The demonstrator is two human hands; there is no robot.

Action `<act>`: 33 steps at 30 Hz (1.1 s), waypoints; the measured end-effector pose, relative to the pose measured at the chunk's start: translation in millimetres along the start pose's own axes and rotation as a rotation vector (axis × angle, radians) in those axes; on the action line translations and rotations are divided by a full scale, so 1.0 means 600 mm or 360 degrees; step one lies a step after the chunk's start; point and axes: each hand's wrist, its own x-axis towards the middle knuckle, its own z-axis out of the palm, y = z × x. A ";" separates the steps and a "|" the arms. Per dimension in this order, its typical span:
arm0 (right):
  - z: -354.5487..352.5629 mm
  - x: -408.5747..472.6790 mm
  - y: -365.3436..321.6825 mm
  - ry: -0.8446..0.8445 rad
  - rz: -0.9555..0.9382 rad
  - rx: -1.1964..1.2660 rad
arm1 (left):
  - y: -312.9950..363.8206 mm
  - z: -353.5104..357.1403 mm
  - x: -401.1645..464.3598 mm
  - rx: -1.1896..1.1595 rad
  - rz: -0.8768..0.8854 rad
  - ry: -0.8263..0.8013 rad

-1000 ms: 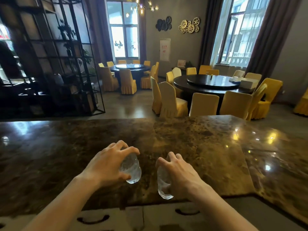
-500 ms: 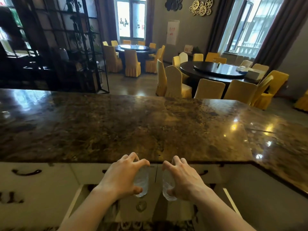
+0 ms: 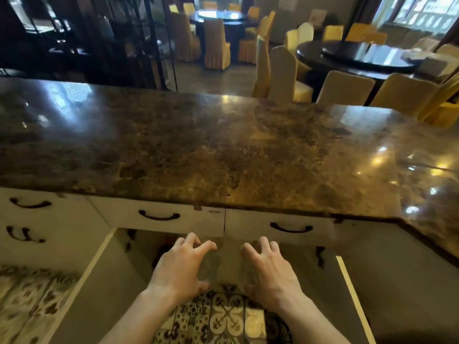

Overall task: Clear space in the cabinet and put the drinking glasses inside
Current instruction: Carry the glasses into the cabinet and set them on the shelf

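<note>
My left hand [image 3: 180,270] grips a clear drinking glass [image 3: 210,265] from above, fingers wrapped round its rim. My right hand [image 3: 269,271] holds a second clear glass [image 3: 247,269] the same way. Both glasses hang side by side, low, in front of the open cabinet [image 3: 223,259] under the counter. The cabinet's two white doors [image 3: 104,289] [image 3: 352,294] swing out to either side. The inside is dim and blurred; something dark with a red spot [image 3: 165,247] shows at the back left.
The brown marble countertop [image 3: 223,150] overhangs the cabinet. White drawers with black handles [image 3: 159,216] [image 3: 290,228] sit just above the opening. Patterned floor tiles [image 3: 223,316] lie below my hands. Round tables with yellow chairs [image 3: 345,88] stand beyond the counter.
Both hands have carried the glasses off the countertop and down below its edge to the open cabinet. My view has tilted downward, bringing the doors and floor tiles into sight.
</note>
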 end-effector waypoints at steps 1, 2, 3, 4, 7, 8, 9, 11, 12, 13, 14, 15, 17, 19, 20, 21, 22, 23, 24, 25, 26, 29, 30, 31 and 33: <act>0.027 0.011 0.017 -0.0030 -0.0008 0.0033 | 0.002 0.031 0.009 -0.0027 -0.0038 -0.0034; 0.037 0.010 0.020 -0.0046 -0.0004 0.0042 | 0.003 0.040 0.006 -0.0037 -0.0070 -0.0057; 0.058 0.016 0.030 -0.0052 -0.0011 0.0048 | 0.003 0.061 0.011 -0.0050 -0.0091 -0.0068; 0.082 0.022 0.042 -0.0072 -0.0014 0.0051 | 0.003 0.087 0.015 -0.0051 -0.0126 -0.0091; 0.151 0.045 0.082 -0.0154 -0.0006 0.0014 | 0.004 0.166 0.029 -0.0095 -0.0191 -0.0140; 0.176 0.052 0.092 -0.0204 -0.0007 -0.0003 | 0.002 0.194 0.033 -0.0084 -0.0187 -0.0161; 0.203 0.062 0.102 -0.0221 -0.0007 -0.0007 | -0.003 0.222 0.039 -0.0080 -0.0184 -0.0161; 0.257 0.084 0.123 -0.0222 0.0007 -0.0008 | -0.014 0.283 0.051 -0.0080 -0.0208 -0.0173; 0.284 0.096 0.133 -0.0227 0.0022 -0.0003 | -0.020 0.311 0.058 -0.0090 -0.0232 -0.0184; 0.313 0.112 0.141 -0.0239 0.0039 0.0007 | -0.029 0.340 0.069 -0.0085 -0.0242 -0.0196; 0.341 0.126 0.148 -0.0256 0.0062 0.0011 | -0.037 0.369 0.079 -0.0077 -0.0239 -0.0215; 0.370 0.140 0.156 -0.0280 0.0090 0.0008 | -0.043 0.400 0.088 -0.0086 -0.0253 -0.0239; 0.431 0.173 0.170 -0.0293 0.0153 0.0001 | -0.061 0.464 0.108 -0.0096 -0.0268 -0.0260; 0.497 0.207 0.184 -0.0243 0.0192 0.0023 | -0.082 0.535 0.125 -0.0102 -0.0289 -0.0261; 0.527 0.223 0.192 -0.0237 0.0206 0.0048 | -0.091 0.568 0.133 -0.0111 -0.0286 -0.0255; 0.553 0.240 0.199 -0.0238 0.0221 0.0081 | -0.103 0.603 0.142 -0.0118 -0.0286 -0.0239; 0.582 0.257 0.206 -0.0234 0.0237 0.0109 | -0.115 0.639 0.151 -0.0122 -0.0285 -0.0221; 0.611 0.274 0.216 -0.0218 0.0248 0.0127 | -0.126 0.674 0.161 -0.0124 -0.0291 -0.0212; 0.641 0.291 0.227 -0.0175 0.0241 0.0133 | -0.138 0.707 0.172 -0.0115 -0.0287 -0.0195; 0.671 0.309 0.239 -0.0115 0.0219 0.0146 | -0.151 0.740 0.182 -0.0090 -0.0279 -0.0179; 0.701 0.325 0.253 -0.0056 0.0199 0.0157 | -0.162 0.773 0.191 -0.0073 -0.0268 -0.0154; 0.767 0.378 0.291 0.0057 0.0214 0.0189 | -0.189 0.855 0.223 -0.0071 -0.0236 -0.0104; 0.792 0.397 0.303 0.0088 0.0208 0.0178 | -0.199 0.885 0.234 -0.0072 -0.0215 -0.0085; 0.816 0.412 0.314 0.0125 0.0195 0.0162 | -0.209 0.913 0.246 -0.0065 -0.0201 -0.0073; 0.856 0.443 0.334 0.0218 0.0141 0.0148 | -0.228 0.960 0.272 -0.0045 -0.0135 -0.0011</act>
